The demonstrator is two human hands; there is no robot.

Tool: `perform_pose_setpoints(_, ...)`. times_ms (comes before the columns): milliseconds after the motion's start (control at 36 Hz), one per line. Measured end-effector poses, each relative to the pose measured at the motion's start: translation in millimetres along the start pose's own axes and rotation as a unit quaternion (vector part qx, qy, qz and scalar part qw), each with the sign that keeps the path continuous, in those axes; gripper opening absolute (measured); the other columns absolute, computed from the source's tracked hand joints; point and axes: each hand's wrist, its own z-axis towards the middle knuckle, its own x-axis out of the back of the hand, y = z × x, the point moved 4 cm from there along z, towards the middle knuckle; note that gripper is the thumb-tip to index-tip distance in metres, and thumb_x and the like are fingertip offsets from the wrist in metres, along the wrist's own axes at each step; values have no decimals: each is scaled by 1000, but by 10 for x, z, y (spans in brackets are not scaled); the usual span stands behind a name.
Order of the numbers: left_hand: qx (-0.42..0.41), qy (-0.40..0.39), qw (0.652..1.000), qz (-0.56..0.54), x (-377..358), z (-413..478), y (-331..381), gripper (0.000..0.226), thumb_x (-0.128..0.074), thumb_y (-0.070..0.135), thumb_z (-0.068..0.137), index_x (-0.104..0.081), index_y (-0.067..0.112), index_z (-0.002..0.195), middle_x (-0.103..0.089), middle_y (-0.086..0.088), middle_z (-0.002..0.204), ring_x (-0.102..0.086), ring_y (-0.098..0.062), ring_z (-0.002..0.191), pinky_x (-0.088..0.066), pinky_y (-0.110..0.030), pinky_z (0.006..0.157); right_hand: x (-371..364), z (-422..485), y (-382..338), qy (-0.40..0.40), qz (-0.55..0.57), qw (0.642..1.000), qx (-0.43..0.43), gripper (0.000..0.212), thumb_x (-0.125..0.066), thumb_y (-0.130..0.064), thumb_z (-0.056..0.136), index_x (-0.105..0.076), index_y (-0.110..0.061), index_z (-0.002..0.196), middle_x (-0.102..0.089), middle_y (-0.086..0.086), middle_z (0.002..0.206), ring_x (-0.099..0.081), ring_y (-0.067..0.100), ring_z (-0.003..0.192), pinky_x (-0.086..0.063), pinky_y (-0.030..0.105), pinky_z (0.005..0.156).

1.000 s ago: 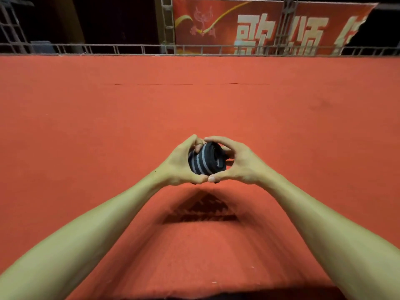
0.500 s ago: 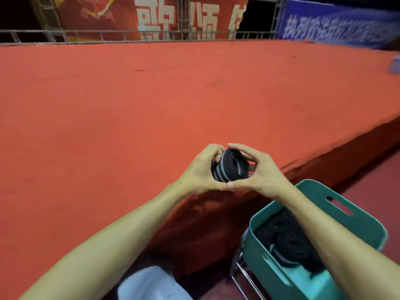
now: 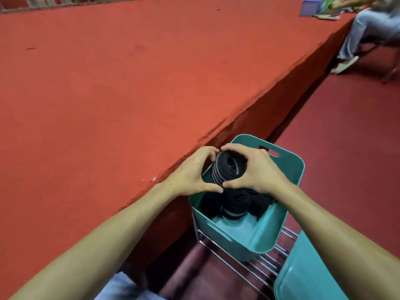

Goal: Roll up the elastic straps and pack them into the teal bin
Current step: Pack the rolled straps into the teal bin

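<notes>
A rolled black elastic strap with grey stripes is held between both hands above the open teal bin. My left hand grips its left side with thumb below and fingers curled over the top. My right hand grips the right side the same way. Inside the bin lie several other rolled black straps. The bin stands on a chrome wire rack beside the red platform.
The red carpeted platform fills the left, its edge running diagonally past the bin. A teal chair back is at the bottom right. A seated person's legs and a blue box are at the far top right.
Both hands carried the rolled strap from over the platform rightward and down to just above the bin. My view swung right, bringing the bin under the hands.
</notes>
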Motion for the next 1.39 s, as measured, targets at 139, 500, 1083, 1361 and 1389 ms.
perform_pose_setpoints(139, -17, -80, 993, 88, -207, -25, -291, 86, -77, 56, 75, -42, 9, 138, -39, -4, 147, -35, -14, 135, -27, -22, 113, -79, -194, 264, 12, -22, 998, -66, 87, -94, -38, 52, -56, -37, 131, -67, -12, 119, -59, 11, 115, -43, 24, 101)
perform_pose_setpoints(500, -8, -135, 986, 93, -392, -207, -743, 122, -35, 96, 64, -20, 16, 155, -3, 8, 162, -10, -5, 148, -24, -20, 115, -334, -627, 577, 3, -17, 977, -210, 85, -93, -29, 59, -53, -36, 133, -68, -4, 110, -61, 9, 55, -57, 29, 54)
perform_pose_setpoints(1083, -40, -113, 992, 49, -518, -287, -887, 117, -40, 89, 73, -14, 10, 156, -12, -4, 161, -12, -14, 150, -12, -25, 121, -794, -586, 688, -95, -81, 966, -226, 90, -91, -48, 49, -49, -38, 127, -67, -1, 108, -60, 22, 99, -56, 39, 84)
perform_pose_setpoints(1361, -48, -101, 993, 39, -514, -279, -879, 108, -55, 73, 76, -18, 9, 155, -16, -5, 160, -15, -14, 149, -16, -33, 123, -997, -411, 785, -225, -119, 960, -114, 87, -92, -46, 52, -49, -33, 127, -66, -2, 106, -60, 19, 99, -50, 33, 87)
perform_pose_setpoints(1389, -49, -99, 993, 39, -513, -280, -879, 108, -55, 72, 76, -19, 9, 155, -16, -5, 160, -16, -14, 149, -17, -32, 123, -1005, -382, 798, -236, -122, 959, -98, 87, -92, -46, 52, -50, -33, 126, -67, -2, 105, -61, 19, 98, -50, 33, 87)
